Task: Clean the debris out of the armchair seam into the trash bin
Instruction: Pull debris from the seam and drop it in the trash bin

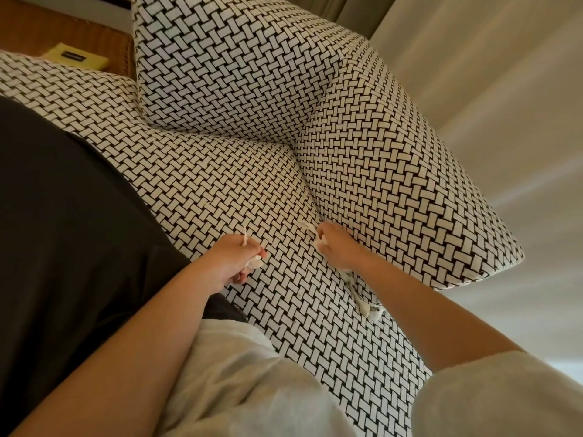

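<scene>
The armchair [239,171] is covered in black-and-white woven-pattern fabric. Its seam [310,197] runs between the seat cushion and the right arm. My left hand [235,258] is curled round a wad of white paper scraps [254,263] over the seat. My right hand [337,247] is at the seam and pinches white scraps [320,242] there. More white scraps [366,305] stick out of the seam lower down, near my right forearm. A small scrap [304,225] lies just above my right hand. No trash bin is in view.
A dark cloth or cushion [63,216] covers the left side of the chair. A wooden table with a yellow box [77,58] stands behind at top left. Pale curtains [489,105] hang to the right of the chair arm.
</scene>
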The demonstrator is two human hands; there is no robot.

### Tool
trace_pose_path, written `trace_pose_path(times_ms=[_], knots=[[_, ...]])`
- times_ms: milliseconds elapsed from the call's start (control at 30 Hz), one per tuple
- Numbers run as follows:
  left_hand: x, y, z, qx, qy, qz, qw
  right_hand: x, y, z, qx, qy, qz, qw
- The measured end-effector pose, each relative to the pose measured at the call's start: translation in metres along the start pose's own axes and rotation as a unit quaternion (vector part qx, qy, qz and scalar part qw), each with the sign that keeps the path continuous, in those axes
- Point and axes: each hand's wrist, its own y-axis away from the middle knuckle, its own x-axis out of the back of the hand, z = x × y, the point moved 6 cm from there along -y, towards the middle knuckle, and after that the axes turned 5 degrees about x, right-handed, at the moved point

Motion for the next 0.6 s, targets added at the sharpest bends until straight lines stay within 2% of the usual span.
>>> trace_pose_path(times_ms=[167, 233, 367, 600], knots=[[-0.001, 0.000, 0.001, 0.001, 0.003, 0.007, 1.000, -0.029, 0.038, -0.009, -0.007, 0.142, 0.153, 0.978], [-0.002, 0.000, 0.001, -0.001, -0.007, 0.009, 1.000, -0.033, 0.043, -0.010, -0.015, 0.153, 0.191, 0.969], [-0.002, 0.001, 0.000, 0.006, -0.012, 0.013, 1.000, -0.039, 0.042, -0.004, 0.002, 0.074, 0.203, 0.976], [-0.003, 0.000, 0.000, 0.004, -0.019, 0.013, 1.000, -0.040, 0.044, 0.001, -0.007, -0.057, 0.280, 0.958]])
